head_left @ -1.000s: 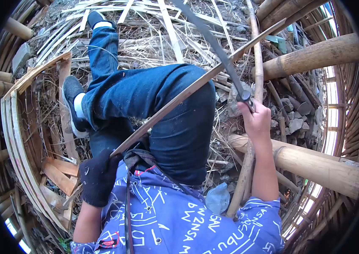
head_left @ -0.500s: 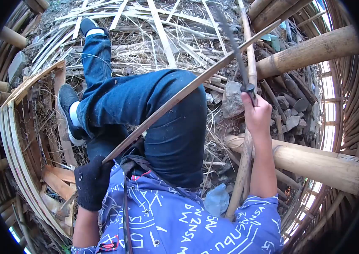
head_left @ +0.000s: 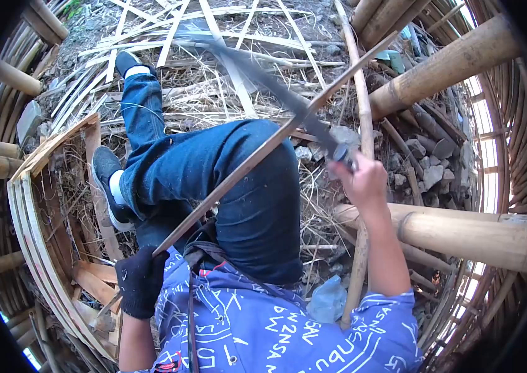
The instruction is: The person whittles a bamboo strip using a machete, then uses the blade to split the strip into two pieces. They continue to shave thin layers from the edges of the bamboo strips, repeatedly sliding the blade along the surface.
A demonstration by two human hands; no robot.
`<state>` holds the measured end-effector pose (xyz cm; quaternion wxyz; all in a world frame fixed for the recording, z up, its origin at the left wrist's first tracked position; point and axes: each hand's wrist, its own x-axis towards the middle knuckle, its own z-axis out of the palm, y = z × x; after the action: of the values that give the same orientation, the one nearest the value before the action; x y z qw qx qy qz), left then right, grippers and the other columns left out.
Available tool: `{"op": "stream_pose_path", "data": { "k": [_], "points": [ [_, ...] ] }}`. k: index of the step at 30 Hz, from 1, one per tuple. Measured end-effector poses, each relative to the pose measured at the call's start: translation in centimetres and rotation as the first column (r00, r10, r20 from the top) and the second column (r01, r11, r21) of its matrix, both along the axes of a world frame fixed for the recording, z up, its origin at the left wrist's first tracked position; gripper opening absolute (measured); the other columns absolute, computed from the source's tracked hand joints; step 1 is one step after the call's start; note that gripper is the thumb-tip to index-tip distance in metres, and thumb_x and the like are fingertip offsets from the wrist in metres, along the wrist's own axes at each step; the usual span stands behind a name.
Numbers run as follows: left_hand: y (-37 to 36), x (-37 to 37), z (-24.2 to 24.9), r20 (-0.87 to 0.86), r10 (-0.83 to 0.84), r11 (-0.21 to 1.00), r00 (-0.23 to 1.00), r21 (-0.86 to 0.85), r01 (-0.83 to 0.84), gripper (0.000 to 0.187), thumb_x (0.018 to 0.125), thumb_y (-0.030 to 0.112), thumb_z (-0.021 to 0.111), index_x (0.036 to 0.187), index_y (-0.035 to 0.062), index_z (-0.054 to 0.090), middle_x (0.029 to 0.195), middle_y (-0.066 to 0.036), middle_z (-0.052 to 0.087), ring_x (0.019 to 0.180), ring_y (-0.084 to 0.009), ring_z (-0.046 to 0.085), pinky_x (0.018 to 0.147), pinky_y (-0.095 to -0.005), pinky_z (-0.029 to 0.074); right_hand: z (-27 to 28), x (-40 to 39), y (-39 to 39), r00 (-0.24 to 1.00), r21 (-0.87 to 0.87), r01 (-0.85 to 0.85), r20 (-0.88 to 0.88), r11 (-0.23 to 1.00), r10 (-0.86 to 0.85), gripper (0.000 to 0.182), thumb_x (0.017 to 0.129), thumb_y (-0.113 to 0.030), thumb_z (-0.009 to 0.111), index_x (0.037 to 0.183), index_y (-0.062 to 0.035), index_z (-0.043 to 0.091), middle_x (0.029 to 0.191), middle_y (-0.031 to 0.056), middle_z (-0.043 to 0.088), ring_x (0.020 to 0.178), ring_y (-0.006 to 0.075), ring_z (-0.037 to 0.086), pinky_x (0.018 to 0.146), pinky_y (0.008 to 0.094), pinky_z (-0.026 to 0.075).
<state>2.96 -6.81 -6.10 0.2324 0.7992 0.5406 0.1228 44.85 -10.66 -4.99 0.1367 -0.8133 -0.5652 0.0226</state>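
Note:
My left hand [head_left: 139, 281], in a black glove, is closed round the lower end of a long thin bamboo strip [head_left: 238, 173]. The strip slants up to the right across my raised knee. My bare right hand [head_left: 360, 177] grips the handle of a long dark blade [head_left: 276, 90], which is blurred by motion. The blade points up and to the left and crosses the strip in the view just beyond my knee; whether the two touch I cannot tell.
Thick bamboo poles [head_left: 462, 239] reach in from the right. A bent wooden frame [head_left: 43, 261] lies at the left. Cut strips [head_left: 226, 59] litter the ground ahead. Stones [head_left: 432, 175] and a clear plastic bag [head_left: 327, 299] are at the right.
My right hand has moved slightly left and down, and the blade has swung from pointing up to slanting left across the strip. My left hand still holds the strip.

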Motion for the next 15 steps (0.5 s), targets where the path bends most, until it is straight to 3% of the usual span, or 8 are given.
{"op": "stream_pose_path", "data": {
  "k": [1, 3, 4, 5, 7, 10, 14, 15],
  "points": [
    [-0.3, -0.1, 0.2, -0.013, 0.023, 1.000, 1.000, 0.008, -0.023, 0.012, 0.078, 0.016, 0.072, 0.080, 0.0070, 0.064, 0.065, -0.019, 0.059, 0.060, -0.0379, 0.061, 0.053, -0.0441, 0.046, 0.1, -0.3, -0.2, 1.000, -0.003, 0.000, 0.001, 1.000, 0.000, 0.064, 0.086, -0.065, 0.057, 0.072, -0.0022, 0.063, 0.050, 0.0106, 0.057, 0.048, 0.0305, 0.062, 0.046, 0.0404, 0.046],
    [-0.8, 0.0, -0.1, 0.011, 0.037, 0.999, 0.999, 0.025, -0.037, 0.012, 0.079, 0.015, 0.072, 0.079, 0.0068, 0.064, 0.065, -0.018, 0.059, 0.060, -0.0377, 0.061, 0.053, -0.0439, 0.045, 1.0, -1.4, 0.9, 0.879, -0.015, 0.247, -0.418, 0.969, -0.231, 0.058, 0.086, -0.060, 0.061, 0.073, -0.0032, 0.064, 0.053, 0.0119, 0.059, 0.049, 0.0317, 0.062, 0.047, 0.0401, 0.046],
    [-0.8, 0.1, -0.4, 0.031, 0.028, 0.999, 0.999, 0.038, -0.029, 0.012, 0.079, 0.015, 0.072, 0.079, 0.0066, 0.064, 0.064, -0.018, 0.059, 0.060, -0.0375, 0.061, 0.053, -0.0438, 0.045, 1.6, -3.1, 0.8, 0.893, 0.198, 0.095, -0.450, 0.976, 0.004, 0.055, 0.086, -0.058, 0.063, 0.073, -0.0042, 0.064, 0.055, 0.0140, 0.060, 0.051, 0.0338, 0.063, 0.047, 0.0417, 0.046],
    [-0.6, 0.3, -0.5, 0.051, 0.005, 0.999, 0.999, 0.044, -0.007, 0.012, 0.079, 0.015, 0.072, 0.079, 0.0064, 0.063, 0.064, -0.018, 0.059, 0.060, -0.0373, 0.062, 0.052, -0.0436, 0.045, 0.6, -3.3, 0.1, 0.932, 0.194, -0.039, -0.346, 0.980, 0.105, 0.055, 0.086, -0.058, 0.062, 0.076, -0.0041, 0.066, 0.056, 0.0156, 0.060, 0.054, 0.0352, 0.064, 0.048, 0.0420, 0.046],
    [-0.9, 0.4, -0.5, 0.047, -0.015, 1.000, 0.999, -0.001, 0.015, 0.012, 0.079, 0.014, 0.072, 0.080, 0.0063, 0.063, 0.065, -0.018, 0.059, 0.060, -0.0374, 0.061, 0.052, -0.0435, 0.045, 1.0, -3.6, -0.1, 0.972, -0.087, -0.226, 0.047, 0.970, 0.231, 0.056, 0.086, -0.059, 0.062, 0.079, -0.0043, 0.068, 0.055, 0.0151, 0.060, 0.056, 0.0349, 0.065, 0.049, 0.0416, 0.047],
    [-0.9, 0.3, -0.2, 0.041, 0.011, 1.000, 0.999, 0.004, -0.011, 0.012, 0.080, 0.014, 0.072, 0.080, 0.0066, 0.063, 0.065, -0.018, 0.059, 0.059, -0.0373, 0.061, 0.052, -0.0433, 0.045, 0.2, -1.2, 1.0, 0.949, 0.048, 0.080, -0.311, 0.996, -0.061, 0.057, 0.086, -0.060, 0.061, 0.078, -0.0031, 0.068, 0.054, 0.0143, 0.059, 0.048, 0.0317, 0.060, 0.046, 0.0402, 0.043],
    [-0.3, -0.1, -0.4, 0.008, 0.009, 1.000, 1.000, 0.013, -0.009, 0.012, 0.080, 0.015, 0.071, 0.078, 0.0061, 0.063, 0.064, -0.018, 0.059, 0.059, -0.0364, 0.061, 0.053, -0.0433, 0.045, 1.7, -1.5, 0.4, 0.943, 0.076, 0.117, -0.320, 0.990, -0.087, 0.058, 0.086, -0.060, 0.061, 0.079, -0.0028, 0.068, 0.054, 0.0135, 0.059, 0.048, 0.0270, 0.061, 0.046, 0.0398, 0.043],
    [-0.3, 0.2, -0.4, 0.017, 0.013, 1.000, 1.000, 0.010, -0.013, 0.012, 0.080, 0.015, 0.071, 0.078, 0.0061, 0.063, 0.064, -0.018, 0.059, 0.059, -0.0364, 0.061, 0.053, -0.0433, 0.045, 0.9, -1.5, -0.4, 0.990, 0.074, -0.029, -0.136, 0.997, 0.039, 0.059, 0.086, -0.061, 0.061, 0.079, -0.0027, 0.068, 0.053, 0.0134, 0.059, 0.049, 0.0263, 0.062, 0.046, 0.0396, 0.044]
  ]
}}
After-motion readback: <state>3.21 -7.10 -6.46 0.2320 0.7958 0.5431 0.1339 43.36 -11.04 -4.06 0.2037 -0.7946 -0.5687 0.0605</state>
